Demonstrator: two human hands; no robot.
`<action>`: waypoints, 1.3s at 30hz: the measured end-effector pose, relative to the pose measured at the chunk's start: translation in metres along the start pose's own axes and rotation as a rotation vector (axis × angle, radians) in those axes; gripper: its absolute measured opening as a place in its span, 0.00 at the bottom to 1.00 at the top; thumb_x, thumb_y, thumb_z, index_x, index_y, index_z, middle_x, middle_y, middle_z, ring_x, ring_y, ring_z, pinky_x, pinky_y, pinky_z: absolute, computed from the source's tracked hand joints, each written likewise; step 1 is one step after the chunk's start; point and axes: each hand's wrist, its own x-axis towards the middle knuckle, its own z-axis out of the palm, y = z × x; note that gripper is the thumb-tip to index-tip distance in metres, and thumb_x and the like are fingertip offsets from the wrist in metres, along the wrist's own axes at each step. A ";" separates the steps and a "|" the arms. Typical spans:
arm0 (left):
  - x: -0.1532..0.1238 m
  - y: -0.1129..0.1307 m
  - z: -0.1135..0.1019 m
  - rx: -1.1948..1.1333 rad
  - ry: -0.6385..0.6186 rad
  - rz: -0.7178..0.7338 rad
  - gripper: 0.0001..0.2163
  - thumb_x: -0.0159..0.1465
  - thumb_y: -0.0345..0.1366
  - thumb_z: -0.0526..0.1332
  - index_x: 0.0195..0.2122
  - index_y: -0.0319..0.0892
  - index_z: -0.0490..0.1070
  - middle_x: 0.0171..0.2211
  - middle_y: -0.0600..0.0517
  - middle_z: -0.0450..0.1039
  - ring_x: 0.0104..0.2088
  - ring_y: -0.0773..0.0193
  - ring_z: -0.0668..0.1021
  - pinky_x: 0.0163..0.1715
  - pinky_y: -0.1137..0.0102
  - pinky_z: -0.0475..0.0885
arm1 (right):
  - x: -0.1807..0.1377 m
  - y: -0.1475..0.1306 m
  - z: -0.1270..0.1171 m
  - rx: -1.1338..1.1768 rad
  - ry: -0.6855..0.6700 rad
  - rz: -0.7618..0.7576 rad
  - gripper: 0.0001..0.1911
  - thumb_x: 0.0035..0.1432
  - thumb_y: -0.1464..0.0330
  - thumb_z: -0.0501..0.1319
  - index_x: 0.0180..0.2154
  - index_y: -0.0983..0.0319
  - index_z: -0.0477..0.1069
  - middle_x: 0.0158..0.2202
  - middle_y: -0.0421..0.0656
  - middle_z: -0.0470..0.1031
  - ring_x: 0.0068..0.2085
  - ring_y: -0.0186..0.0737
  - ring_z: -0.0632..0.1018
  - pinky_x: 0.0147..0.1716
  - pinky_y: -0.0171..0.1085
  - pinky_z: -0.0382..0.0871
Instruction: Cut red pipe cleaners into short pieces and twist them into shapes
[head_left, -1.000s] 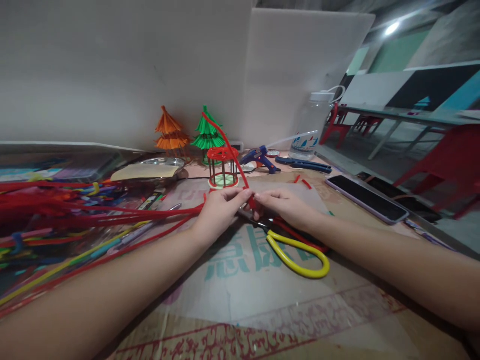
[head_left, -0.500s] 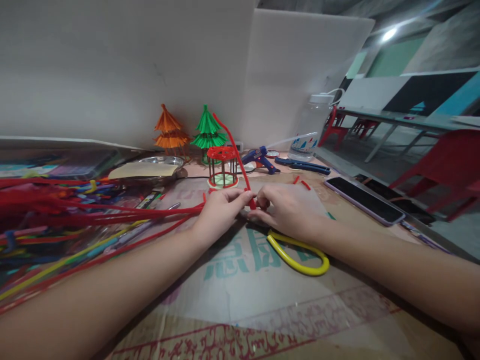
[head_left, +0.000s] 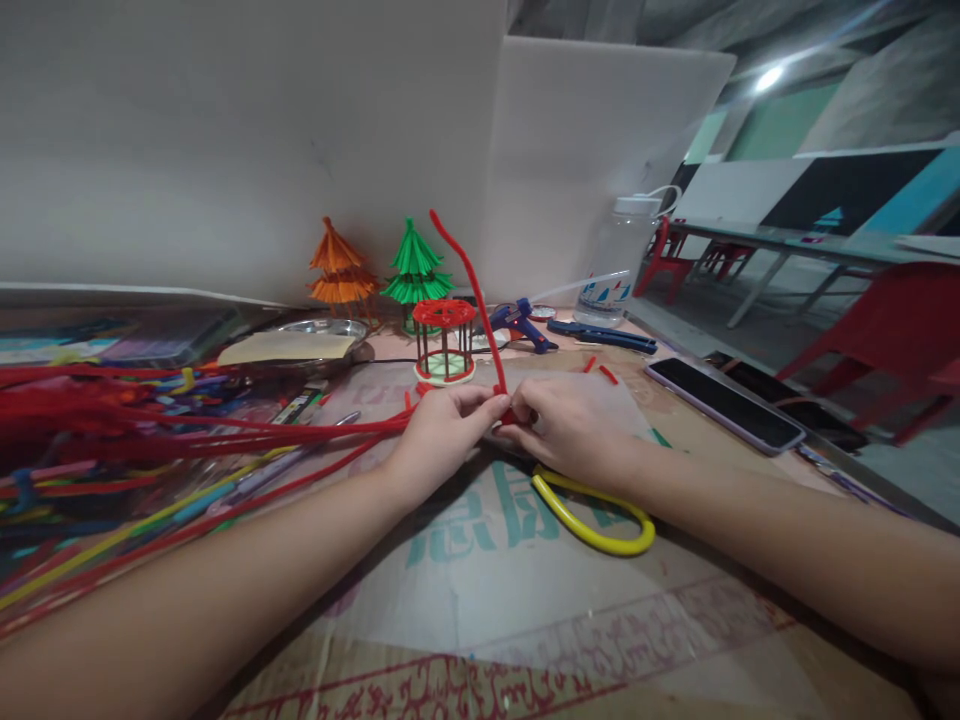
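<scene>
A red pipe cleaner rises in a slight curve from between my hands. Its lower end is pinched by my left hand, fingertips pressed together. My right hand closes on the same lower end, where a short folded bit of red shows; the fingertips partly hide it. Just behind stands a small round frame with a red top ring, brown posts and a pale green base. Below my right hand lies a yellow loop handle, its other end hidden under the hand.
Red pipe cleaners and a colourful heap lie at left. An orange tiered pavilion and a green one stand at the back, near a blue glue gun, water bottle, dark blue tool and phone.
The folded red bit at the fingertips has turned and is now more covered by my fingers. The pipe cleaner's long end stands a little more upright. Both hands keep their grip.
</scene>
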 end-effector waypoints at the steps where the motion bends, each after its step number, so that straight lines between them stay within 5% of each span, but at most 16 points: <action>1: 0.000 0.000 0.000 -0.005 -0.003 0.006 0.11 0.61 0.41 0.63 0.33 0.37 0.79 0.29 0.50 0.78 0.30 0.63 0.77 0.32 0.72 0.69 | 0.000 0.000 0.000 -0.008 -0.001 0.002 0.14 0.61 0.65 0.63 0.28 0.59 0.60 0.25 0.38 0.68 0.26 0.37 0.67 0.27 0.35 0.53; 9: 0.001 -0.002 0.000 -0.013 0.025 -0.019 0.11 0.61 0.41 0.63 0.29 0.38 0.77 0.28 0.52 0.78 0.28 0.65 0.76 0.31 0.73 0.69 | 0.006 -0.008 -0.019 -0.048 -0.148 0.130 0.15 0.57 0.59 0.67 0.30 0.60 0.66 0.27 0.40 0.73 0.28 0.37 0.71 0.26 0.35 0.53; 14: -0.001 -0.002 0.001 0.023 -0.023 0.012 0.11 0.62 0.40 0.62 0.32 0.38 0.79 0.31 0.49 0.80 0.33 0.61 0.79 0.35 0.71 0.71 | 0.017 -0.001 -0.021 0.369 -0.022 0.287 0.07 0.62 0.66 0.58 0.33 0.61 0.72 0.32 0.41 0.77 0.33 0.37 0.75 0.31 0.34 0.63; 20: -0.002 -0.003 0.000 0.086 -0.060 0.036 0.13 0.63 0.42 0.61 0.35 0.37 0.80 0.33 0.48 0.82 0.34 0.60 0.80 0.36 0.70 0.71 | 0.023 0.001 -0.017 0.590 -0.049 0.419 0.06 0.54 0.66 0.63 0.31 0.62 0.76 0.29 0.40 0.77 0.31 0.37 0.75 0.30 0.35 0.66; 39: -0.001 -0.005 0.002 -0.099 -0.118 -0.023 0.11 0.59 0.40 0.61 0.33 0.38 0.80 0.33 0.48 0.81 0.35 0.59 0.80 0.39 0.68 0.73 | 0.018 0.000 -0.011 0.687 0.020 0.473 0.08 0.54 0.64 0.63 0.29 0.62 0.72 0.26 0.38 0.73 0.28 0.35 0.72 0.28 0.34 0.65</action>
